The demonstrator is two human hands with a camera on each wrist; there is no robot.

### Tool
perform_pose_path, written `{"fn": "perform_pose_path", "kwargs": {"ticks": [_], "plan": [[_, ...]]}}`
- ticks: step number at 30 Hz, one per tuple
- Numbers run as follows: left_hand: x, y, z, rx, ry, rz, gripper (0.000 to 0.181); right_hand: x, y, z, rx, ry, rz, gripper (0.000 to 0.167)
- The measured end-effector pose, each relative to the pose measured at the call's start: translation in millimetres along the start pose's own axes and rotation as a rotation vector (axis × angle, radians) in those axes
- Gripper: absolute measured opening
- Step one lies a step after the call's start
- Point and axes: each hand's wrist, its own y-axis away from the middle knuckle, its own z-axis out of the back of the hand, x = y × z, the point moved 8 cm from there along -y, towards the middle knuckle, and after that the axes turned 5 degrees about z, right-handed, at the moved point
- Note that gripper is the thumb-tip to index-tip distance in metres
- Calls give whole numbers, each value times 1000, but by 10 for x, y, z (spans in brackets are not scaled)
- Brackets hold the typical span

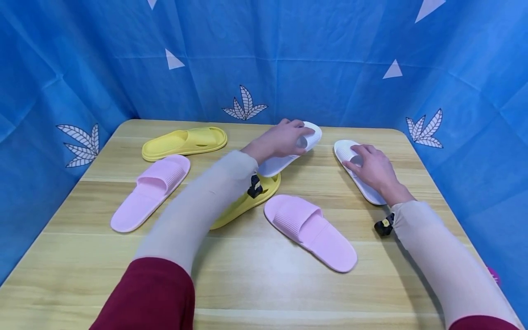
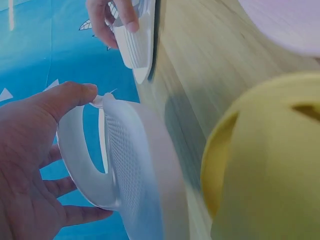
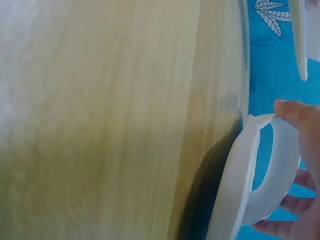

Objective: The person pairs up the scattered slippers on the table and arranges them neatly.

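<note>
My left hand (image 1: 284, 139) grips a white slipper (image 1: 275, 166) by its strap, thumb on one side and fingers on the other. That slipper is raised off the table, and its heel end overlaps a yellow slipper (image 1: 236, 210) partly hidden behind my left forearm. Farther right, my right hand (image 1: 373, 169) holds the strap of a second white slipper (image 1: 368, 191), its toe pointing away from me. In the right wrist view a dark shadow lies beside this slipper (image 3: 235, 185); whether it touches the table I cannot tell.
Another yellow slipper (image 1: 165, 143) lies at the back left of the wooden table (image 1: 247, 284). One pink slipper (image 1: 134, 211) is in front of it, and a second pink slipper (image 1: 332, 245) lies between my forearms. Blue patterned curtain (image 1: 313, 55) surrounds the table's back and sides.
</note>
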Motion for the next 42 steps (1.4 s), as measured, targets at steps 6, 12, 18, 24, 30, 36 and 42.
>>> {"fn": "perform_pose_path", "kwargs": {"ticks": [6, 12, 18, 24, 30, 36, 42], "plan": [[-87, -59, -13, -5, 13, 26, 66, 13, -11, -6, -5, -3, -10, 67], [-141, -133, -70, 3, 37, 77, 66, 9, -19, -31, 3, 0, -42, 68], [-159, -254, -180, -4, 77, 127, 67, -2, -17, -63, -5, -3, -53, 68], [-155, -330, -253, -16, 92, 160, 67, 16, -19, -73, -2, -5, -54, 69], [-165, -393, -328, -5, 123, 235, 65, -8, -37, -79, 35, -14, -84, 74], [-224, -452, -448, 20, 151, 268, 65, -13, -41, -87, 46, -28, -82, 73], [-307, -516, -550, 45, 113, 272, 64, -35, -18, -69, 45, -36, -78, 68]]}}
